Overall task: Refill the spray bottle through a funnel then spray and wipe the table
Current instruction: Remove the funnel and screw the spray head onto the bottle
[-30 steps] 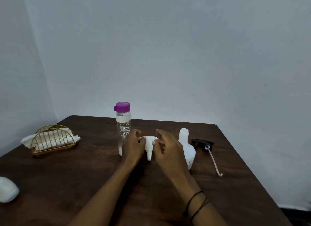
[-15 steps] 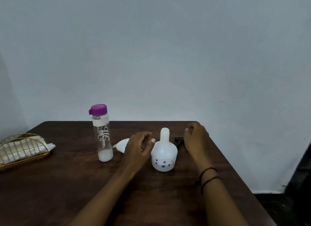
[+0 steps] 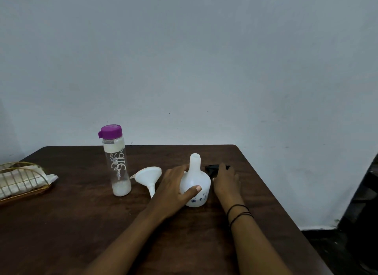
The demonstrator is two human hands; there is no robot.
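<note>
table [image 3: 61, 223]: dark wood, matt, grainy
spray bottle [image 3: 201, 179] under my left hand [image 3: 173, 190]: milky white plastic, smooth
funnel [image 3: 148, 175]: white plastic, slight sheen
water bottle [image 3: 117, 164]: clear glossy plastic, purple lid
napkin holder [image 3: 19, 169]: gold wire, paper inside

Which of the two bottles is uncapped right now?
The white spray bottle, gripped by the left hand, has a bare neck; the clear bottle wears its purple cap.

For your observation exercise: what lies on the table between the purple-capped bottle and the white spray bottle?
In the head view, the white funnel lies on its side there, with the left hand gripping the spray bottle.
</note>
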